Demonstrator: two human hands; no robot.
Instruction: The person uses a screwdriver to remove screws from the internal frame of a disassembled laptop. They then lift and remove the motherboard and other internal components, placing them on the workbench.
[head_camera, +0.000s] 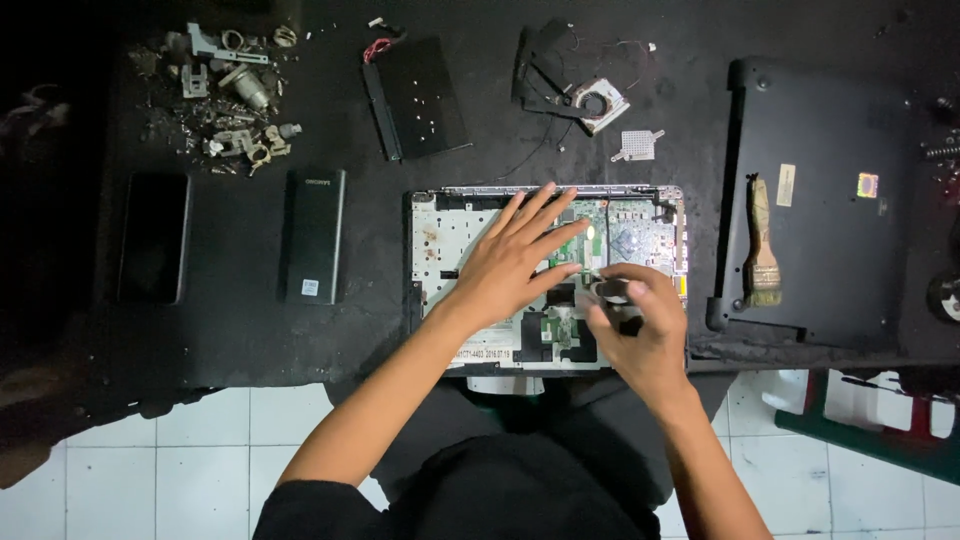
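Where the right hand's fingers curl shut around a small dark round object, too blurred to name, that object sits directly under them, pressed low against the opened laptop chassis near its middle-right. Right hand is the nearer one to it; left hand lies just beside, its fingertips almost touching the object from the left. Left-hand fingers are spread flat and open, gripping nothing, resting on the green motherboard and pointing up and to the right, away from the person. Chassis sits at the near edge of the dark bench, long axis running left to right across the view, its hinge edge on the far side. Outward: to the right, a black laptop bottom cover with a paintbrush lying on it, handle pointing away. Farther back, a cooling fan with heatsink and a flat black battery pack. Well to the left, a dark power bank, a smartphone, and a heap of metal brackets and screws.
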